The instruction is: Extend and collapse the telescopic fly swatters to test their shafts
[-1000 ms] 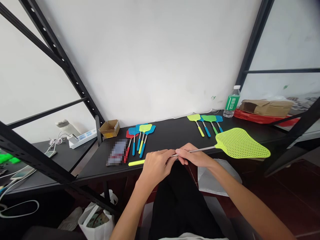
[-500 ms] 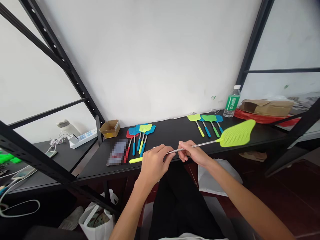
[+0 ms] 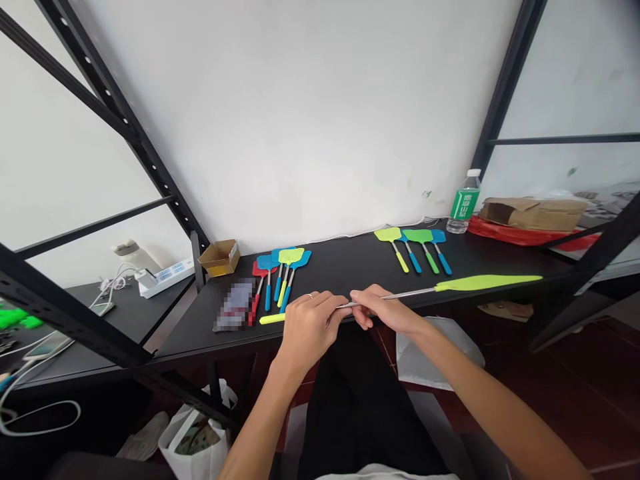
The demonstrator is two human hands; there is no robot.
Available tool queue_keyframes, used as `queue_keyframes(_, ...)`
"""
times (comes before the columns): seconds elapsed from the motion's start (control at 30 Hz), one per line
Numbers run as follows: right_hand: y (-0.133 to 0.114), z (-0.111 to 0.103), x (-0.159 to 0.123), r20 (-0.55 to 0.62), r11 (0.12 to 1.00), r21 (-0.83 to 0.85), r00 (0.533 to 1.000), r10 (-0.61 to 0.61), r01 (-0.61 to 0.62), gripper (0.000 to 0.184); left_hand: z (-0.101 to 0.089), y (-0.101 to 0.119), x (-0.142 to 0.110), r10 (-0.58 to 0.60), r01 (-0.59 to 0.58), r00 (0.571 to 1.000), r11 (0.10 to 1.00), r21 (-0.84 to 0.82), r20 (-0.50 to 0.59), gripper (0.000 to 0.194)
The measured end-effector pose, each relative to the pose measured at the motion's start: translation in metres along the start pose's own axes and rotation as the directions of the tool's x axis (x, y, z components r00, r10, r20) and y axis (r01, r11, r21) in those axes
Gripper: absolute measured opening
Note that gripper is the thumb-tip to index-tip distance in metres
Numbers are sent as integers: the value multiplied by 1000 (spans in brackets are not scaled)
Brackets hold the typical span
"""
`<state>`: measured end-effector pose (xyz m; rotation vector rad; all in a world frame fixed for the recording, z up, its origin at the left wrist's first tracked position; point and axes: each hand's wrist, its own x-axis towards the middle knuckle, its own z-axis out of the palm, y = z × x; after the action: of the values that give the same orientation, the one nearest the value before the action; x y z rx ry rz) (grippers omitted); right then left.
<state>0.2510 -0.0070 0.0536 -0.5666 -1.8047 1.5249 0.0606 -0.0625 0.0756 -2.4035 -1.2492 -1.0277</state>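
Note:
A yellow-green fly swatter [image 3: 487,283] stretches sideways in front of me, its metal rod extended and its head at the right, seen nearly edge-on. My left hand [image 3: 314,325] is closed around the handle side; the handle's yellow end pokes out at its left. My right hand [image 3: 380,310] pinches the metal rod close beside the left hand. Beyond my left hand lies a group of short swatters in red, blue and yellow, among them a yellow swatter [image 3: 290,259]. Farther right lie several more, including a green swatter [image 3: 421,239].
On the black table [image 3: 340,263] are a small open cardboard box [image 3: 219,259], a blurred-out packet [image 3: 235,305] and a water bottle [image 3: 464,203]. At right, a cardboard piece [image 3: 535,215] rests on red plastic. Black shelf posts frame both sides; a power strip [image 3: 167,277] lies left.
The held swatter's head has turned from showing its broad face to nearly edge-on and sits slightly lower. My right hand has slid a little left along the rod, closer to my left hand.

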Motion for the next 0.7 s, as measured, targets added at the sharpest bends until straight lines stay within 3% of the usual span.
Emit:
queue_keyframes(0.23, -9, -8, -5, 69, 984, -168, 996, -50, 61, 58, -9, 2, 1, -34, 40, 995, 998, -55, 92, 24)
queue_keyframes(0.7, -22, -18, -12, 165, 956, -277, 985, -46, 91, 52, -21, 3, 3, -62, 89, 949, 993, -73, 308, 37)
